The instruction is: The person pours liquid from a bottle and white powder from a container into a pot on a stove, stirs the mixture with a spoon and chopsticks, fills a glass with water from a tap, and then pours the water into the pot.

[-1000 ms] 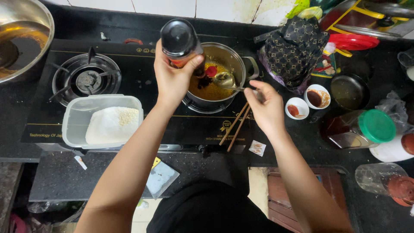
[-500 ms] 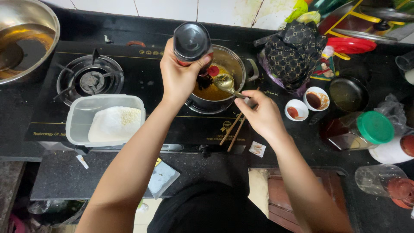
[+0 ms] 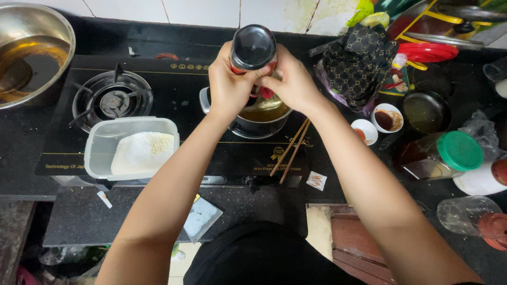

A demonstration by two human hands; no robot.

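Both hands up over the pot (image 3: 248, 119), which sits on the right burner of the black stove (image 3: 174, 153). Left hand (image 3: 228, 87) has its fingers wrapped round the dark bottle (image 3: 253, 48), gripping its side; right hand (image 3: 292, 84) closes on the same bottle from the other side, fingers curled at the red part just under the bottle's body (cap or neck, cannot tell). Bottle is held directly above the pot, bottom end facing the camera. Pot holds yellowish-brown liquid, mostly hidden by the hands. Pair of wooden chopsticks (image 3: 289, 149) lies on the stove just right of the pot, angled. Left of the pot: bare gas burner (image 3: 112, 101), and in front of that a clear plastic tub (image 3: 97, 153) with white powder. Far left of the pot, a big metal bowl (image 3: 50, 24) with brown liquid. Right of the pot: patterned dark cloth (image 3: 359, 63), two small white dishes (image 3: 388, 117) with sauce, a jar with a green lid (image 3: 459, 150) lying on the bench (image 3: 248, 211).
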